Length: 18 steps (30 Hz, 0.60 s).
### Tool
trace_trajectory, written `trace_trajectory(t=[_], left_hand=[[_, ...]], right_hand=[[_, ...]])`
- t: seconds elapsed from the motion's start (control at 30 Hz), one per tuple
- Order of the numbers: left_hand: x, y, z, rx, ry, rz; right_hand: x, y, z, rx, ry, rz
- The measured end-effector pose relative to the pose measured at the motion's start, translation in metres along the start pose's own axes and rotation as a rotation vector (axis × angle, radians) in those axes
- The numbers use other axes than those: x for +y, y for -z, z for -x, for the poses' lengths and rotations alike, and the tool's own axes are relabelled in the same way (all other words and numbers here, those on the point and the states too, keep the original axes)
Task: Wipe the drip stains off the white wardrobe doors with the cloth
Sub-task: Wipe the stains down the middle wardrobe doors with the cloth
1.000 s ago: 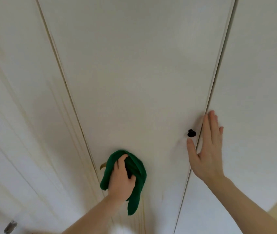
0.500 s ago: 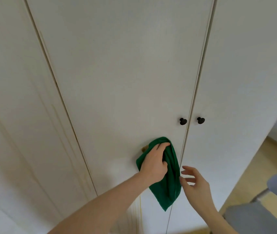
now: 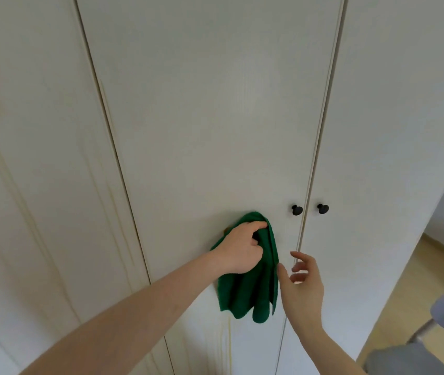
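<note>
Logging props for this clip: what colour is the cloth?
Dark green, plain; the cloth shows best in the head view, gripped by the left hand.

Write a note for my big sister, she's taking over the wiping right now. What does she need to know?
Left hand: grips the green cloth against the middle wardrobe door, left of the black knobs.
Right hand: open, holding nothing, fingers loosely curled beside the cloth's hanging edge.
Done: the middle door looks mostly clean above the cloth.
Left: yellowish drip streaks on the left door, plus a streak below the cloth on the middle door.
</note>
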State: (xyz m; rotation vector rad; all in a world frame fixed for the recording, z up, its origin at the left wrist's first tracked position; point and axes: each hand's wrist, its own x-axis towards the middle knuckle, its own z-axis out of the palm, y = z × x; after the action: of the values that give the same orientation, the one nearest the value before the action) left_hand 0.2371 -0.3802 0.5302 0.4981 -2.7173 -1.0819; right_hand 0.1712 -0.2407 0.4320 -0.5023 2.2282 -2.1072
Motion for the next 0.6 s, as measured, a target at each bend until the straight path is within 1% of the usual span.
trace_trajectory(t=[0.07, 0.1, 0.13, 0.27, 0.3, 0.33, 0.37, 0.4, 0.5, 0.53, 0.57, 0.6], left_hand=[[0.008, 0.001, 0.002, -0.010, -0.015, 0.003], [0.013, 0.002, 0.003, -0.036, -0.025, -0.015], [0.017, 0.002, 0.004, -0.083, -0.033, -0.050], [0.030, 0.015, 0.012, -0.287, -0.081, -0.224], [0.031, 0.022, 0.015, -0.304, -0.109, -0.279], [0.033, 0.032, 0.018, -0.287, -0.148, -0.328], [0.034, 0.045, 0.022, -0.221, -0.196, -0.387], [0.034, 0.060, 0.025, -0.103, -0.258, -0.459], [0.021, 0.117, 0.024, 0.379, -0.514, -0.684], [0.016, 0.137, 0.024, 0.505, -0.579, -0.796], [0.012, 0.155, 0.025, 0.593, -0.599, -0.911], [0.007, 0.170, 0.025, 0.642, -0.582, -1.007]], right_hand=[[-0.001, -0.009, 0.007, -0.150, -0.009, 0.018], [0.000, -0.013, 0.007, -0.191, -0.028, 0.029], [0.000, -0.017, 0.005, -0.193, -0.047, 0.017], [-0.006, -0.019, -0.017, -0.067, -0.099, -0.095], [-0.006, -0.017, -0.023, -0.049, -0.119, -0.115], [-0.005, -0.014, -0.028, -0.024, -0.142, -0.142], [-0.003, -0.010, -0.034, 0.009, -0.167, -0.170], [0.000, -0.006, -0.040, 0.047, -0.188, -0.193], [0.011, 0.004, -0.056, 0.151, -0.238, -0.186], [0.014, 0.005, -0.059, 0.172, -0.255, -0.179], [0.016, 0.004, -0.060, 0.187, -0.271, -0.169], [0.018, 0.000, -0.061, 0.193, -0.279, -0.157]])
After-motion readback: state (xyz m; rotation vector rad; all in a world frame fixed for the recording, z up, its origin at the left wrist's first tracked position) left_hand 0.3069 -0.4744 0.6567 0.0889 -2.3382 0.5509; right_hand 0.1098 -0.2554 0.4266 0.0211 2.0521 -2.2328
